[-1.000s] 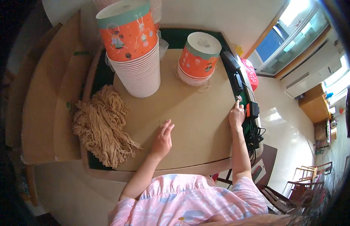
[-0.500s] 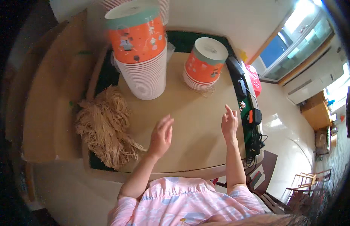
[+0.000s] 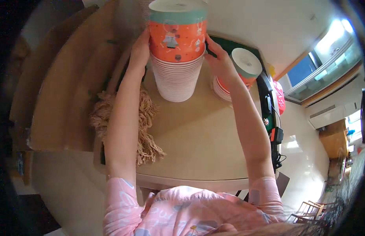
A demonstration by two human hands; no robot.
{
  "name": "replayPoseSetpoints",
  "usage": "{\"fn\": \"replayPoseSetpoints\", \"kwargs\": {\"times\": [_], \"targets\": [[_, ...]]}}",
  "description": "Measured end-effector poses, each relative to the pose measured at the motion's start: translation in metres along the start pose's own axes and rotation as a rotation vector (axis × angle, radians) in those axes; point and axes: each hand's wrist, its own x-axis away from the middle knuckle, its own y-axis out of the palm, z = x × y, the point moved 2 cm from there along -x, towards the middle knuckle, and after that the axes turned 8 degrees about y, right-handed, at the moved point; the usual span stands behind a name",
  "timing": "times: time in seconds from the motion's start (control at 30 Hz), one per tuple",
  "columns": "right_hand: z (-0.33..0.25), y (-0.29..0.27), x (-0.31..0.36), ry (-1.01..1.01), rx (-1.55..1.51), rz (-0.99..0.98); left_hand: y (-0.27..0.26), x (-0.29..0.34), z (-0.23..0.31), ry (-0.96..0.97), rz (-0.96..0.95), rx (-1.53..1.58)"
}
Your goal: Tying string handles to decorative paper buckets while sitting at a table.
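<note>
A tall stack of nested paper buckets [image 3: 176, 76] stands upside down at the far side of the table, its top one orange with a teal band and a white base. From the left, my left hand [image 3: 141, 51] presses against the side of this top bucket, its fingertips partly hidden behind it. On the opposite side my right hand [image 3: 222, 63] grips the same bucket, thumb near the lower edge of the orange part. A shorter stack of the same buckets [image 3: 247, 65] sits to the right, partly covered by my right forearm. Bundled tan cords [image 3: 147, 133] lie beneath my left forearm.
Along the right edge of the table [image 3: 194, 145] run black adapters and cables [image 3: 276, 135]. A pink-red plastic basket [image 3: 280, 96] is beyond that edge. Large brown cardboard [image 3: 68, 86] rises at the left. Another stack of cups [image 3: 145, 11] shows behind the tall one.
Both my hands have reached forward from above the middle of the table to the two sides of the tall stack's top bucket. The view has shifted, so everything appears farther right.
</note>
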Motion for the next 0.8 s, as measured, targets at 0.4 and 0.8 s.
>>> {"fn": "replayPoseSetpoints", "kwargs": {"times": [0.4, 0.8], "targets": [[-0.001, -0.004, -0.029, -0.203, 0.007, 0.014, -0.008, -0.015, 0.027, 0.306, -0.13, 0.001], [-0.016, -0.027, -0.052, -0.419, 0.341, 0.107, -0.011, -0.024, 0.054, 0.141, -0.178, -0.088]]}}
